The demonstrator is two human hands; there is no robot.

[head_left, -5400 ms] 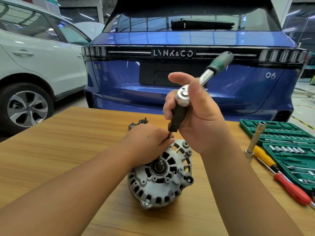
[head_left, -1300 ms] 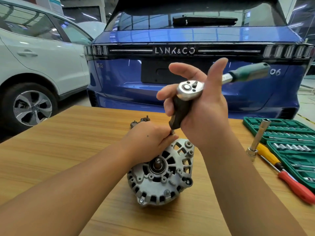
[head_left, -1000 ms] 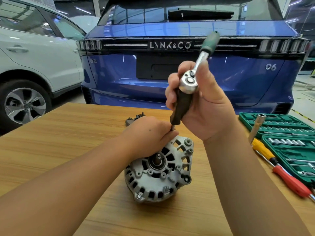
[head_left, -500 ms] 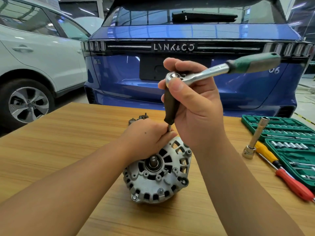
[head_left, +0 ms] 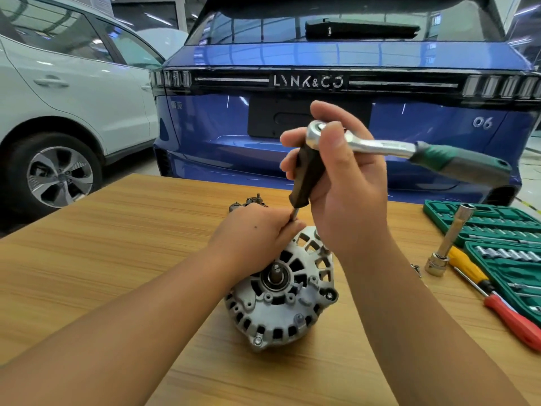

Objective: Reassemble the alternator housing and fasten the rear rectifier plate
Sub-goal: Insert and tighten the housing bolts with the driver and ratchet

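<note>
We see the right hand (head_left: 342, 183) curled around a ratchet wrench (head_left: 380, 146) at its head, thumb over the top, green handle pointing right. A dark extension (head_left: 304, 177) drops from the head to a thin shaft. The left hand (head_left: 257, 235) pinches that shaft just above the alternator (head_left: 281, 297), which lies on the wooden table (head_left: 102, 244) directly beneath both hands. A green socket set (head_left: 503, 250) sits at the table's right edge.
</note>
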